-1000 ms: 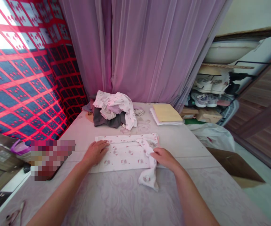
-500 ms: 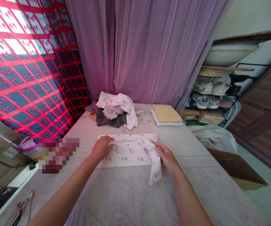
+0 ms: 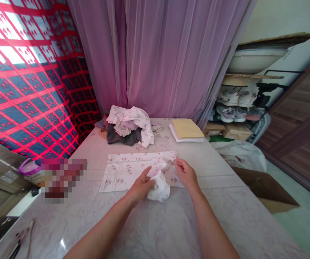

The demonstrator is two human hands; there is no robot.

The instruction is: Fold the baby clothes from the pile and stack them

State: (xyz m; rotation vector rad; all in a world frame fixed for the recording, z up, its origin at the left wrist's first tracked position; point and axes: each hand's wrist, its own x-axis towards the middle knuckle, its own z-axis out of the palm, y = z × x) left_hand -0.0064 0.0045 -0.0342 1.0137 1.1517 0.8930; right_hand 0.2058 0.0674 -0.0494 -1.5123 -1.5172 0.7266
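A small white printed garment (image 3: 122, 172) lies flat on the pale patterned table cover (image 3: 144, 223). One loose sleeve of the garment (image 3: 160, 187) is bunched up near its right end. My left hand (image 3: 142, 185) is closed on that bunched sleeve. My right hand (image 3: 185, 172) pinches the garment's right edge, fingers together.
A heap of unfolded clothes (image 3: 129, 126) sits at the table's far side, with a folded yellow and white stack (image 3: 186, 130) to its right. Purple curtains hang behind. A cardboard box (image 3: 262, 189) and a shoe rack (image 3: 235, 108) stand to the right. A purple-lidded tub (image 3: 28, 168) is at left.
My left hand left the garment's left part and moved right to take the hanging sleeve, which is now gathered up. My right hand shifted slightly back along the edge.
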